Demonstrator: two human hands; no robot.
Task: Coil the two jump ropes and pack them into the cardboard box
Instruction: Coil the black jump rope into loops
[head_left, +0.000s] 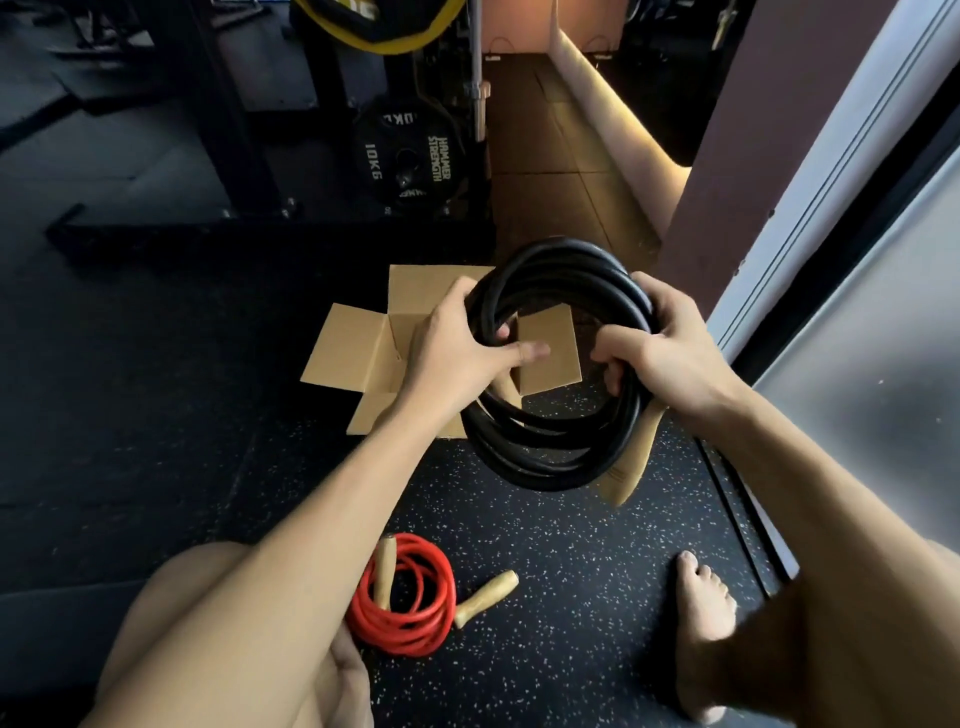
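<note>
Hands, left hand and right hand, grip black rope coil at opposite sides, held above and just right of open cardboard box; 1 red rope coiled on floor.

Both bare arms stretched forward and down. The left grip and right grip each curled fingers round opposite sides of the black jump rope.

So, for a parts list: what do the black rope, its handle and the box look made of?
Black rope: probably rubber or PVC, smooth with a dull sheen. Handle: pale wood, faint grain, unpainted. Box: plain brown cardboard, matte, creased flaps.
</note>
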